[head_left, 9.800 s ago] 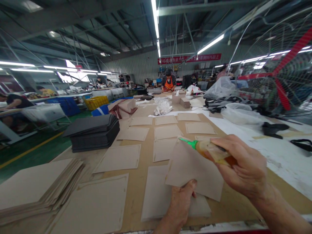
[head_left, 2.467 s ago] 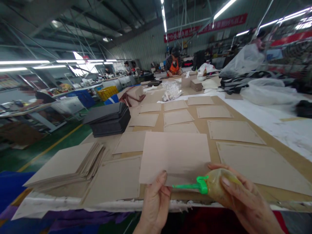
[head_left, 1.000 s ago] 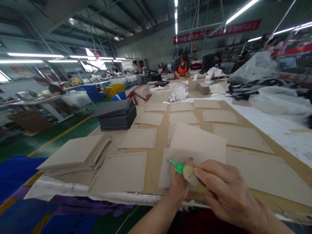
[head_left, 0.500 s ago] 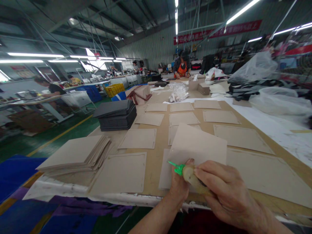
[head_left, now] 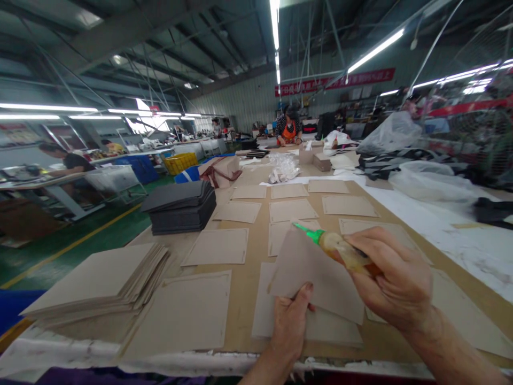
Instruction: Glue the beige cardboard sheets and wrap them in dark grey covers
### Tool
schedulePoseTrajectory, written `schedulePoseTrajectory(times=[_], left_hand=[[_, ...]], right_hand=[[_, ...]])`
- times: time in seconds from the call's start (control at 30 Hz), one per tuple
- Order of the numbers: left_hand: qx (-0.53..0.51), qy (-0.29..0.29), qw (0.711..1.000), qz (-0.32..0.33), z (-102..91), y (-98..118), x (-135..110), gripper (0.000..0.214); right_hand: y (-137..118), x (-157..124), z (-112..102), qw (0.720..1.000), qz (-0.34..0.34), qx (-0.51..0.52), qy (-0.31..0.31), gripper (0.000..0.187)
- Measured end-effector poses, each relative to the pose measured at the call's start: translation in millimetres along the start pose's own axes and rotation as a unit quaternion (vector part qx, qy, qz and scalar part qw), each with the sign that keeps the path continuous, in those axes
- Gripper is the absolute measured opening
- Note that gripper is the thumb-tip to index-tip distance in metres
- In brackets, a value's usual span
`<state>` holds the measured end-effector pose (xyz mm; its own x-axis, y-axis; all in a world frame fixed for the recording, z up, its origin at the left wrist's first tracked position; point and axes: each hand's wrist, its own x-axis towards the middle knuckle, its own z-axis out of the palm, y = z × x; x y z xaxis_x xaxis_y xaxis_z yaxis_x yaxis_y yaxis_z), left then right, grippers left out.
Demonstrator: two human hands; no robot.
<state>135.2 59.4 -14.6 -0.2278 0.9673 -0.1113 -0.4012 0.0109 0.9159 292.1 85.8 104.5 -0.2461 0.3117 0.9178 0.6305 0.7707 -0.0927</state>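
Note:
My left hand pinches the near edge of a greyish-beige board, thumb on top, and holds it raised and tilted over the table. In my right hand is a glue bottle with amber contents and a green nozzle. Its tip points left, at the far-left corner of the held board; whether it touches cannot be made out. Beneath the held board lies another board, partly covered. A dull line runs along the held board's left edge.
Rows of similar boards with edge lines cover the brown tabletop. A stack of beige boards stands at the left, a dark stack behind it. Clear plastic lies farther back. A person in an orange apron works at the far end.
My right hand has moved the bottle up and away, from near my left thumb to the board's far-left corner. The held board has turned and tipped lower. The view has shifted slightly.

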Motion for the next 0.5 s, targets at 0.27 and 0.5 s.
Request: schedulePoseTrajectory(times=[0.27, 0.5], left_hand=[[0.010, -0.005, 1.000, 0.007, -3.2, -3, 2, 0.036], [-0.002, -0.025, 0.999, 0.026, -2.7, -5, 4, 0.037]], right_hand=[[-2, 8, -9, 0.999, -0.020, 0.003, -0.028, 0.018], [-16, 4, -4, 0.995, -0.049, 0.041, -0.082, 0.013]])
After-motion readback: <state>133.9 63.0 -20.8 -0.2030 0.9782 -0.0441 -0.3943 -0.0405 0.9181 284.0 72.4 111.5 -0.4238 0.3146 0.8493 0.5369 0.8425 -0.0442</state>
